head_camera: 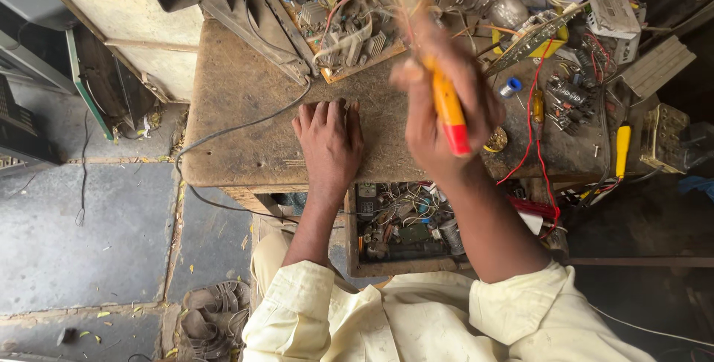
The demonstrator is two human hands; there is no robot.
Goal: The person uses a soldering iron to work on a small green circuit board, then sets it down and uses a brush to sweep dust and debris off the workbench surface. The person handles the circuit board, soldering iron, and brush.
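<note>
My left hand (327,139) lies flat, palm down, on the worn wooden workbench (238,109), fingers together and pointing toward an opened electronic chassis. My right hand (439,102) is raised above the bench and blurred; it grips a brush with a yellow and red handle (450,113), its pale bristles up near the exposed circuit board (349,35). The board sits at the bench's far edge with wires and heat sinks showing.
A green circuit board (532,39), a spool of solder (510,87), red wires (532,131) and a yellow-handled tool (622,150) crowd the bench's right side. An open drawer (405,228) of parts sits below. A grey cable (223,135) trails left. Sandals (212,317) lie on the floor.
</note>
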